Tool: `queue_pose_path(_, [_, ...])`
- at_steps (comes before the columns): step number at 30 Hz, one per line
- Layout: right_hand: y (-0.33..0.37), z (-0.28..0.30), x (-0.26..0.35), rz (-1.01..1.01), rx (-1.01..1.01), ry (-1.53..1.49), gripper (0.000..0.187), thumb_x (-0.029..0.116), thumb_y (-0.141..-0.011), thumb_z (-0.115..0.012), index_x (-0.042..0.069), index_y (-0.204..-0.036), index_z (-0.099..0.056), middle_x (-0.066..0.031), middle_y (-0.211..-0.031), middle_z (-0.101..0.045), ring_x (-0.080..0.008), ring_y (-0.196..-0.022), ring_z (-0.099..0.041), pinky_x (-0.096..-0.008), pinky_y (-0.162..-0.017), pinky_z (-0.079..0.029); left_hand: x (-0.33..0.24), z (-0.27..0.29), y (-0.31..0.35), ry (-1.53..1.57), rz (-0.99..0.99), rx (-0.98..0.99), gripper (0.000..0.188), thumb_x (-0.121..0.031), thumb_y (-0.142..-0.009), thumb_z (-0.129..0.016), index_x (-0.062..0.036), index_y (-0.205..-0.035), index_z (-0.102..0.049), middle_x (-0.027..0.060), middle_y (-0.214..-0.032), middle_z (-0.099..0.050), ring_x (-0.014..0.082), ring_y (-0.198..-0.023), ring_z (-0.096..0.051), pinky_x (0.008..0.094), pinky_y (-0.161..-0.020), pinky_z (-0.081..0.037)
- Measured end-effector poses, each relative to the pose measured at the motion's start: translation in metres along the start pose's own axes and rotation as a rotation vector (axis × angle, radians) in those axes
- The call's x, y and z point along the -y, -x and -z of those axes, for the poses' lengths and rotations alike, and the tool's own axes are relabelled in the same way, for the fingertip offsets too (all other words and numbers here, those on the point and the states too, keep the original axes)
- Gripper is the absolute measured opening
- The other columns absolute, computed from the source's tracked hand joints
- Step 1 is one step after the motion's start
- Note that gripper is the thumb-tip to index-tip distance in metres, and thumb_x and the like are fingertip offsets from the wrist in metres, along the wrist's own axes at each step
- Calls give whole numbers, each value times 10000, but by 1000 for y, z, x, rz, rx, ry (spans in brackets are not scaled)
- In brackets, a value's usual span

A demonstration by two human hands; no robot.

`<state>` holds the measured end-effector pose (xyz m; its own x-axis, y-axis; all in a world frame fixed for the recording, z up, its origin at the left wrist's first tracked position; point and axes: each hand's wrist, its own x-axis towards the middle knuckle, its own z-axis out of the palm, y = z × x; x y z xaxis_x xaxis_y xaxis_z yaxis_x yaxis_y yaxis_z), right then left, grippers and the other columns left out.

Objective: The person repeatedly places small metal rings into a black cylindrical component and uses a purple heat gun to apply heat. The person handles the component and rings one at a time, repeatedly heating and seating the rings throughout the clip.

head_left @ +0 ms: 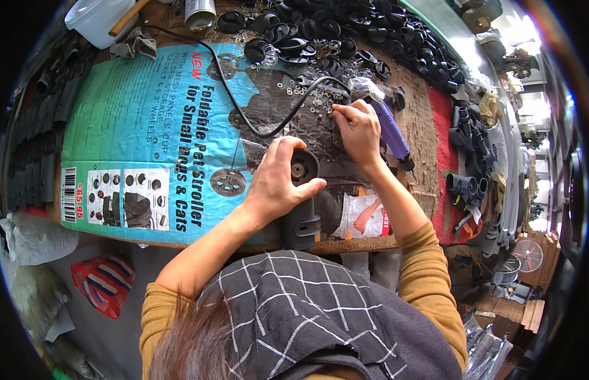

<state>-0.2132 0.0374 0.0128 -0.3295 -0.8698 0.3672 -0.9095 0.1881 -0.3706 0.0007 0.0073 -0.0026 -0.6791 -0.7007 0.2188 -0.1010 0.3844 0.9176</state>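
Note:
My left hand (pixel 276 183) grips the round end of a black plastic part (pixel 299 229), thumb on one side and fingers on the other. A brass-coloured ring shows in the middle of that round end, and the part's lower end reaches the near edge of the bench. Thumb and fingertips of my right hand (pixel 359 132) are pinched together beside loose small metal washers (pixel 314 100); what they hold, if anything, is too small to make out. Just right of this hand lies a purple electric screwdriver (pixel 390 130), its bit pointing toward me.
A black cable (pixel 226 95) loops across the printed blue cardboard (pixel 117 133). Black plastic pieces (pixel 395 31) are heaped at the back, with more black parts (pixel 44 126) in rows at left and tubular ones (pixel 465 183) at right. A white tub (pixel 98 22) and a metal can (pixel 199 14) stand back left.

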Motion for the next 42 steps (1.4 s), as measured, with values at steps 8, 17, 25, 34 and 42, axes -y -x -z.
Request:
queue_pose_path(8, [-15,-22,-18,185,-112,194,140,212,-823,-699,86,-874,-731,-71,-801,-605,-277,-854,-592,-385,-805,-445,3,-1,0,2,-35,-15,650,-295,-710,-822,-14,-1169,-458,190,-1094,-523,370,-1047,-536,430,-916,-444])
queue_pose_path(17, [35,30,41,-465,296,-913,101,97,-827,-714,18,-865,-664,-26,-811,-626,-97,-762,-582,-245,-728,-476,9,-9,6,-30,-212,-167,461,-245,-755,-807,-83,-1114,-567,171,-1300,-411,374,-1207,-419,468,-992,-378])
queue_pose_path(25, [70,35,35,-402,200,-939,279,145,-878,-711,30,-1100,-588,-45,-956,-609,-110,-794,-580,-234,-734,-483,8,-11,8,-33,-184,-131,144,-166,-787,-754,-86,-863,-663,121,-1207,-504,329,-1151,-441,445,-991,-340])
queue_pose_path(34, [20,60,-81,-315,32,38,640,214,-729,-766,72,-1290,-494,-159,-984,-659,-326,-897,-657,-406,-824,-506,6,-11,8,-70,-211,-156,133,-174,-782,-761,-122,-870,-676,116,-1221,-489,315,-1153,-435,434,-991,-333])
queue_pose_path(42, [34,62,18,-201,-390,-1005,610,32,-782,-665,106,-1278,-318,-104,-940,-577,-206,-789,-609,-396,-785,-524,6,-11,8,-69,-200,-140,130,-168,-781,-765,-138,-876,-683,117,-1216,-493,321,-1179,-406,429,-998,-333])
